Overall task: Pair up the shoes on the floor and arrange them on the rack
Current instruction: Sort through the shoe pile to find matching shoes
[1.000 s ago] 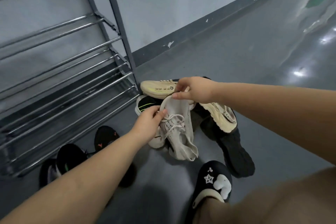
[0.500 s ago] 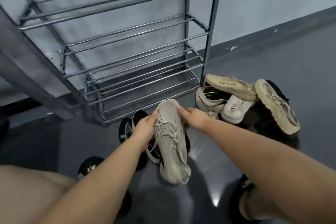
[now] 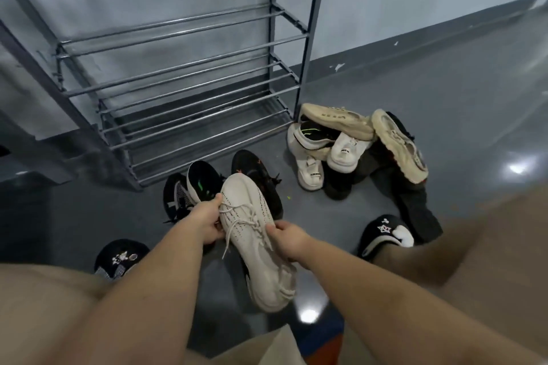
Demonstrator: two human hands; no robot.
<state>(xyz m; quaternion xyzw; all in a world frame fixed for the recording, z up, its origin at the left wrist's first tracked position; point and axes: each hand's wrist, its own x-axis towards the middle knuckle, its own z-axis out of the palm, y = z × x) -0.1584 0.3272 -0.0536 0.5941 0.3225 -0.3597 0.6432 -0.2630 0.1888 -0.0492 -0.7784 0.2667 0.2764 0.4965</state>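
Observation:
A cream knit sneaker [image 3: 252, 234] with loose laces is held above the floor, toe pointing toward the rack. My left hand [image 3: 207, 222] grips its left side near the laces. My right hand [image 3: 289, 238] grips its right side at mid-length. The grey metal shoe rack [image 3: 189, 104] stands against the wall ahead with bare shelves. A pile of shoes [image 3: 355, 148] lies right of the rack: beige sneakers, white sneakers and dark ones. Black sneakers [image 3: 204, 187] lie on the floor just beyond the held shoe.
My feet wear black slippers with white charms, one at left [image 3: 121, 258] and one at right [image 3: 385, 232]. My knees fill the lower corners. Glossy grey floor [image 3: 444, 83] stretches to the right, with a dark baseboard along the wall.
The cream sneaker came out of the pile and moved left and toward me, in front of the rack. My right hand slid from its toe end to its side. The view swung left.

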